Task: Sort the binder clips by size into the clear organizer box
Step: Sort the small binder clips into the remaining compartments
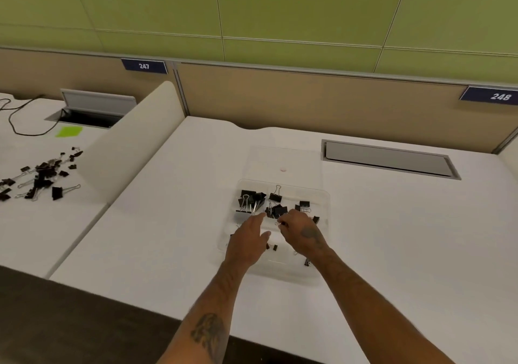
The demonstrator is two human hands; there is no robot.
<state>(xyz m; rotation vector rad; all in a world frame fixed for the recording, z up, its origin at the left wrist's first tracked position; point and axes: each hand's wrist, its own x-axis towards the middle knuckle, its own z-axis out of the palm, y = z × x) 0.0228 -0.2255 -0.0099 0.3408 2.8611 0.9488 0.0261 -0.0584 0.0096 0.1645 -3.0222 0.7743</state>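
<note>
Head view: R hand [302,233] pinches small clip [283,224] over organizer box [323,193]. L hand [249,241] alongside, fingers straight, empty. Clip pile [276,211] lies just beyond both fingertips.

Black binder clips [252,202] in clear organizer box [322,209], lid open
</note>
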